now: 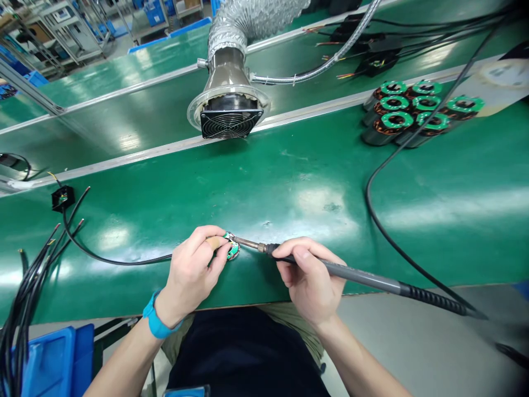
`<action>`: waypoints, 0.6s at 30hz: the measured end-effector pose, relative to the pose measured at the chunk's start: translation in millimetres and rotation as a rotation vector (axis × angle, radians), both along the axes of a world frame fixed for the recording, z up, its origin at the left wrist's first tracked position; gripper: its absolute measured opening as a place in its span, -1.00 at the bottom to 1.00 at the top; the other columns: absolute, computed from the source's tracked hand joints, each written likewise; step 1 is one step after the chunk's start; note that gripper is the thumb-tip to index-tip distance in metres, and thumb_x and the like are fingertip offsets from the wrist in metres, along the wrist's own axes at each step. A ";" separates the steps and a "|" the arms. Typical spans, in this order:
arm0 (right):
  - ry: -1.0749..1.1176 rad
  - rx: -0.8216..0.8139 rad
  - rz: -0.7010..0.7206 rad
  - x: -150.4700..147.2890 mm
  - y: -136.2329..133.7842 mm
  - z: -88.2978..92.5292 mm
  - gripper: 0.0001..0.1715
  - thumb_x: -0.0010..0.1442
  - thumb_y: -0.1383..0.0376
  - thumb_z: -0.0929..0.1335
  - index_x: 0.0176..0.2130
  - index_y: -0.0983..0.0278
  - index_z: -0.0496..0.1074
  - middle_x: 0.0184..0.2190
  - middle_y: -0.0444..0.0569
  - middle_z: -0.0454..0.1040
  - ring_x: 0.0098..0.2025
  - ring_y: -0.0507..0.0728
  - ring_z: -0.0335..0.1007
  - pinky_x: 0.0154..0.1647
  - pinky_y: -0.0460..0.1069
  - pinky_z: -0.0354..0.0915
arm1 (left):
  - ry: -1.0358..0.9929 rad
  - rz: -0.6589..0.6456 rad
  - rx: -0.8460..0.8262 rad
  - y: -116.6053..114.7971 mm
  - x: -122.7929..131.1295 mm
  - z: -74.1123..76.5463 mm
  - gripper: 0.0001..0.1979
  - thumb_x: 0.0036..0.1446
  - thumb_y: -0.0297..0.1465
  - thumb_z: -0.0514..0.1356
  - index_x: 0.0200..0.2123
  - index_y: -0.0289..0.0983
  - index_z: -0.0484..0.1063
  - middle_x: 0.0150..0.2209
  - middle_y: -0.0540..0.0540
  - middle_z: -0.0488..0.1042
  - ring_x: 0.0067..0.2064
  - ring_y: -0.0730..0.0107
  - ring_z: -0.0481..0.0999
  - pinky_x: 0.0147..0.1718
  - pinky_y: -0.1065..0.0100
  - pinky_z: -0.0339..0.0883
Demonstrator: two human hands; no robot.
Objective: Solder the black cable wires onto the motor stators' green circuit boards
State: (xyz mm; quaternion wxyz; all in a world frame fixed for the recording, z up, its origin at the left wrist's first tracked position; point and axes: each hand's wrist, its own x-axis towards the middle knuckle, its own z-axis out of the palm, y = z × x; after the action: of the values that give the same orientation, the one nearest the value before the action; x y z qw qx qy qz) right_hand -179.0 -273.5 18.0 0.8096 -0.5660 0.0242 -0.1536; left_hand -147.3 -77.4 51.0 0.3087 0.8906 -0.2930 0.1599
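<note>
- A green surface (pixel 289 187) spans the view under everything else.
- A fume-extraction duct (pixel 228 77) with a grilled mouth sits beyond the hands.
- Copper-wound stators (pixel 399 113) with green rings stand clustered at far right.
- A bundle of black wires (pixel 28 292) hangs off the near left edge.
- The right hand (pixel 308 278) grips a soldering iron (pixel 355 274) penlike, its tip touching the board.
- The left hand (pixel 192 275) pinches a round green circuit board (pixel 233 249), held near the surface's front edge, between both hands.
</note>
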 end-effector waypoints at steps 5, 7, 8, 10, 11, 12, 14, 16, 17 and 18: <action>-0.006 0.010 -0.009 -1.3 0.8 -1.4 -0.66 0.40 0.25 0.34 -0.35 0.30 0.59 -0.69 -0.17 0.27 -0.71 -0.02 0.12 -0.70 -0.15 -0.03 | 0.006 -0.012 -0.004 0.9 1.0 -1.7 -0.87 0.31 -0.59 0.26 -0.14 -0.29 0.46 -0.13 -0.16 0.55 -0.13 0.36 0.59 -0.15 0.37 0.50; -0.008 0.013 -0.009 -1.8 1.0 -1.5 -0.66 0.40 0.25 0.34 -0.35 0.30 0.59 -0.69 -0.17 0.27 -0.71 -0.02 0.12 -0.70 -0.15 -0.03 | 0.014 -0.013 -0.006 0.7 2.0 -1.7 -0.88 0.31 -0.59 0.26 -0.14 -0.29 0.46 -0.13 -0.15 0.54 -0.13 0.37 0.58 -0.16 0.38 0.49; -0.010 0.016 -0.007 -1.9 1.0 -1.5 -0.66 0.41 0.25 0.34 -0.35 0.30 0.59 -0.69 -0.17 0.27 -0.71 -0.03 0.12 -0.70 -0.16 -0.02 | 0.016 -0.013 -0.007 0.5 2.5 -1.6 -0.88 0.32 -0.59 0.26 -0.14 -0.29 0.46 -0.13 -0.14 0.54 -0.13 0.38 0.58 -0.17 0.39 0.48; -0.011 0.021 -0.001 -1.5 0.9 -1.2 -0.66 0.41 0.25 0.33 -0.35 0.30 0.59 -0.68 -0.17 0.27 -0.70 -0.03 0.12 -0.69 -0.16 -0.02 | 0.020 -0.015 -0.011 0.2 3.4 -1.2 -0.87 0.31 -0.60 0.27 -0.15 -0.29 0.45 -0.14 -0.13 0.54 -0.13 0.39 0.57 -0.18 0.40 0.47; -0.010 0.022 0.001 -1.1 0.8 -1.0 -0.66 0.41 0.26 0.33 -0.35 0.31 0.60 -0.68 -0.17 0.27 -0.70 -0.03 0.12 -0.69 -0.16 -0.02 | 0.021 -0.016 -0.012 0.1 3.7 -1.1 -0.87 0.31 -0.60 0.27 -0.15 -0.29 0.45 -0.14 -0.13 0.54 -0.13 0.40 0.57 -0.18 0.41 0.46; -0.010 0.025 -0.004 -0.7 0.8 -0.8 -0.66 0.41 0.26 0.33 -0.35 0.31 0.60 -0.68 -0.17 0.27 -0.71 -0.03 0.12 -0.69 -0.16 -0.02 | 0.023 -0.014 -0.013 -0.1 3.8 -1.1 -0.87 0.31 -0.60 0.27 -0.15 -0.29 0.45 -0.14 -0.13 0.53 -0.12 0.40 0.57 -0.19 0.42 0.46; -0.019 0.041 -0.040 0.0 1.0 -0.5 -0.66 0.39 0.26 0.34 -0.36 0.31 0.60 -0.67 -0.16 0.29 -0.71 -0.04 0.12 -0.70 -0.16 -0.02 | 0.021 -0.009 -0.016 -0.2 3.7 -1.4 -0.87 0.31 -0.60 0.27 -0.15 -0.29 0.46 -0.13 -0.13 0.53 -0.12 0.42 0.57 -0.19 0.43 0.45; -0.038 0.064 -0.094 0.3 1.4 -0.5 -0.67 0.38 0.28 0.34 -0.37 0.31 0.60 -0.66 -0.16 0.31 -0.71 -0.04 0.13 -0.71 -0.16 -0.03 | 0.013 -0.005 -0.025 -0.1 3.0 -2.1 -0.87 0.31 -0.60 0.28 -0.15 -0.30 0.46 -0.14 -0.13 0.53 -0.13 0.42 0.56 -0.19 0.43 0.45; -0.047 0.071 -0.116 0.2 1.7 -0.5 -0.67 0.38 0.28 0.34 -0.37 0.30 0.60 -0.65 -0.15 0.32 -0.71 -0.04 0.13 -0.71 -0.16 -0.03 | 0.010 -0.004 -0.030 0.0 2.4 -2.3 -0.87 0.30 -0.61 0.28 -0.15 -0.30 0.46 -0.14 -0.12 0.53 -0.13 0.43 0.56 -0.20 0.44 0.44; -0.055 0.072 -0.130 -0.1 1.9 -0.7 -0.67 0.38 0.28 0.34 -0.37 0.30 0.60 -0.64 -0.15 0.34 -0.71 -0.05 0.14 -0.72 -0.17 -0.03 | 0.007 -0.002 -0.033 0.1 1.8 -2.5 -0.87 0.30 -0.61 0.28 -0.15 -0.30 0.46 -0.15 -0.12 0.53 -0.14 0.43 0.56 -0.20 0.44 0.44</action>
State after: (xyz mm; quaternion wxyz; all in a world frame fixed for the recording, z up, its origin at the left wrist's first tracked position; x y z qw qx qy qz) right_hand -179.0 -271.5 17.3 0.8180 -0.5295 0.0442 -0.2204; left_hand -145.5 -77.3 48.4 0.3247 0.8856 -0.2902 0.1613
